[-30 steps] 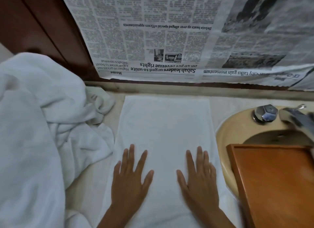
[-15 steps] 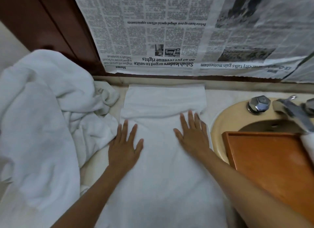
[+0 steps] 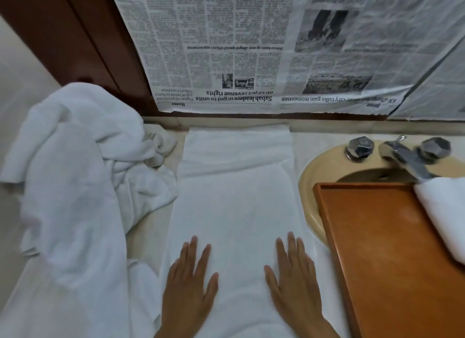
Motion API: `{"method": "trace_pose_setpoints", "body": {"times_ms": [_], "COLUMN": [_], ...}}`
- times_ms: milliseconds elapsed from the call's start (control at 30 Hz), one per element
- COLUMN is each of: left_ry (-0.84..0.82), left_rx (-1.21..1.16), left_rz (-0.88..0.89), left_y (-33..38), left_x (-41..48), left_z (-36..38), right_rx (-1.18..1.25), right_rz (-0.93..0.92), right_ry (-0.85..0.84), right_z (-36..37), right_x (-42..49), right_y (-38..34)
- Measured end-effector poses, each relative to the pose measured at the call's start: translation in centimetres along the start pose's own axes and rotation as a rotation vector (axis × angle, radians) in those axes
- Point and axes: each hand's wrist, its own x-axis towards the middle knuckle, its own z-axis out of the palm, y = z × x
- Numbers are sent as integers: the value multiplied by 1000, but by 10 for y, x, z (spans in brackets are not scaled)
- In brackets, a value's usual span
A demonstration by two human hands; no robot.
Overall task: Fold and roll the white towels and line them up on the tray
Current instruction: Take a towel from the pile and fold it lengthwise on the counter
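Left hand (image 3: 187,284) and right hand (image 3: 293,279) are pressing flat, fingers (image 3: 192,247) straight and spread, on the towel (image 3: 236,199) lying under and ahead of them on the worktop (image 3: 148,224); soft, limp, so I'd be pinching its near edge.

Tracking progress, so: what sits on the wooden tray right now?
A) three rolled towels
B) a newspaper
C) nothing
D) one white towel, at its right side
D: a single white towel lies at the right side of the wooden tray.
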Motion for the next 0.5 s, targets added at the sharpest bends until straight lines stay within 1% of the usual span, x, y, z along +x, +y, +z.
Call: {"method": "trace_pose_setpoints", "body": {"times_ms": [100,200,333,433,500], "left_ry": [-43,-82,-174,-259,-300], "left_rx": [28,47,60,93,116], "left_rz": [-4,-9,-9,-56,-62], "left_y": [-1,-1,-8,-13,-8], "left_x": [-19,-9,51,107,126], "left_z": [-4,-5,-14,-29,-38], "right_rx": [-35,-31,-28,-9,-19], "right_rz": [-63,-59,-90,-18,47], "right_ry": [3,-18,-39,-75,-99], "right_z": [2,5,-4,-21,-31], "right_x": [-24,-17,36,79,91], "right_y": [11,9,0,-15,-33]}}
